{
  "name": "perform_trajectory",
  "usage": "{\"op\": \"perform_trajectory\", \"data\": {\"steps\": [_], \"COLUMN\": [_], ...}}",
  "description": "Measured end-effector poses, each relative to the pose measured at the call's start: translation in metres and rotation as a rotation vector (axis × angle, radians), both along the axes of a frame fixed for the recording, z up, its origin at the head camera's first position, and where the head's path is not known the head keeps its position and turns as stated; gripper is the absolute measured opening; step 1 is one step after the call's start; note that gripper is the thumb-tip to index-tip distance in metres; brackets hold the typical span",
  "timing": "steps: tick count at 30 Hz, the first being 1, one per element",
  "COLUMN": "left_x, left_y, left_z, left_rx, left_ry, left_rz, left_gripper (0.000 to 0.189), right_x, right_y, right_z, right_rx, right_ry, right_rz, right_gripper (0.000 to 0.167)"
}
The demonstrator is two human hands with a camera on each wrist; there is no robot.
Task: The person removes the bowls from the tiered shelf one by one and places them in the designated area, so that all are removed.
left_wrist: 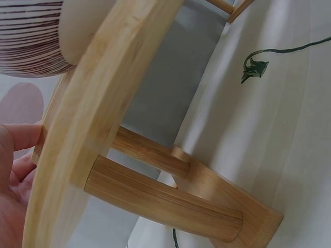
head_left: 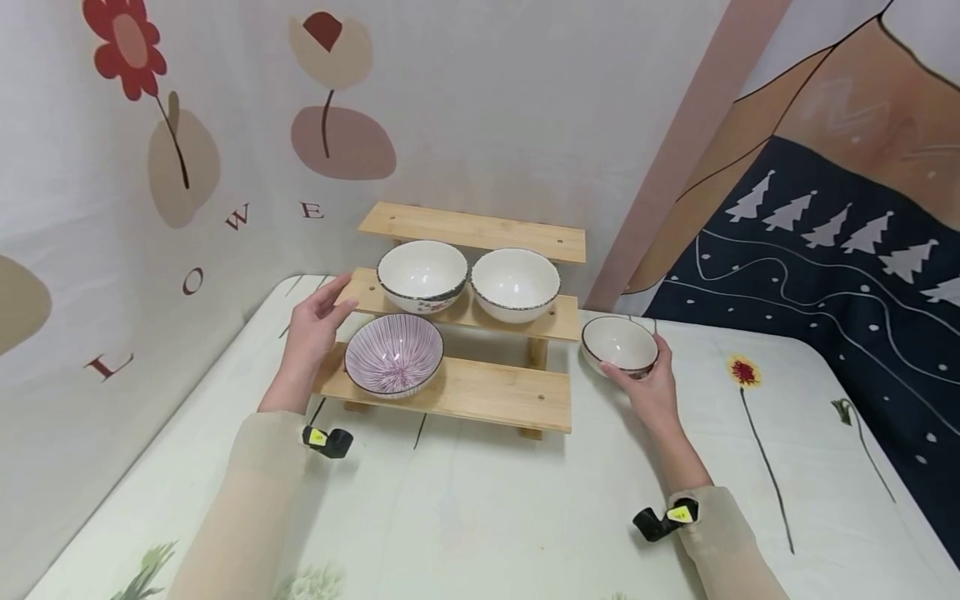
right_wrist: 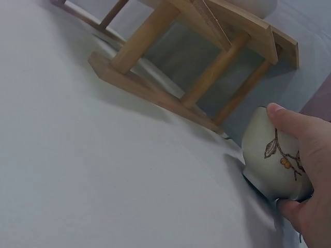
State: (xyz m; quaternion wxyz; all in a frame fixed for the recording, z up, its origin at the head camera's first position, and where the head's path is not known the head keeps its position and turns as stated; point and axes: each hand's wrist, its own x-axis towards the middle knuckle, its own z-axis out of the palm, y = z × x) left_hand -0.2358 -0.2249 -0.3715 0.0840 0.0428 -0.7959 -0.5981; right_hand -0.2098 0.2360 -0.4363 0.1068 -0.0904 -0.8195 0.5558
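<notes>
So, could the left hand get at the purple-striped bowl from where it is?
Probably yes. The left hand is at the left end of the middle shelf, and the purple-striped bowl sits close by on the lowest shelf, with nothing visible blocking its left side.

The left sleeve (head_left: 243,500) and right sleeve (head_left: 727,546) are pale beige, shading to peach farther from the bare fingers (head_left: 328,293). On the thumb side of each cuff (head_left: 270,429) sits a rounded black device (head_left: 339,443) bearing a yellow label (head_left: 318,438) with dark marks too small to read.
</notes>
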Motion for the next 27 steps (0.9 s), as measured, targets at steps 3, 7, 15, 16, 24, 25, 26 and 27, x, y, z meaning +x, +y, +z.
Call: {"op": "perform_trajectory", "data": {"steps": [3,7,15,16,24,25,26,27], "left_x": [-0.0007,-0.0013,-0.0024,-0.0024,-0.0017,-0.0017,-0.0016,-0.0017], "left_y": [-0.0002,-0.0006,-0.0009,-0.0009,-0.0005,-0.0003,-0.0002,-0.0001], "left_z": [-0.001,-0.0017,-0.0021,-0.0021,-0.0016,-0.0016,-0.0015,-0.0015], "left_rx": [0.004,-0.003,-0.004,-0.003,-0.003,-0.001,0.0,0.0], "left_ry": [-0.006,-0.009,-0.01,-0.01,-0.017,-0.018,-0.02,-0.021], "left_rz": [0.0,0.01,0.013,0.013,0.015,0.015,0.016,0.016], "left_gripper": [0.055,0.055,0.054,0.054,0.054,0.054,0.054,0.054], "right_x": [0.0017,0.0031,0.0039,0.0039,0.0045,0.0044,0.0046,0.0049], "right_y": [0.0002,0.0007,0.0016,0.0018,0.0055,0.0066,0.0078,0.0091], "right_z": [-0.0013,-0.0031,-0.0038,-0.0036,-0.0018,-0.0014,-0.0008,-0.0002], "right_rx": [-0.009,-0.02,-0.022,-0.023,-0.053,-0.058,-0.06,-0.063], "right_ry": [0.0,-0.002,-0.03,-0.031,-0.046,-0.05,-0.057,-0.063], "right_rz": [0.003,0.01,0.025,0.027,0.055,0.063,0.072,0.082], "right_gripper": [0.103,0.104,0.107,0.107,0.104,0.104,0.104,0.104]}}
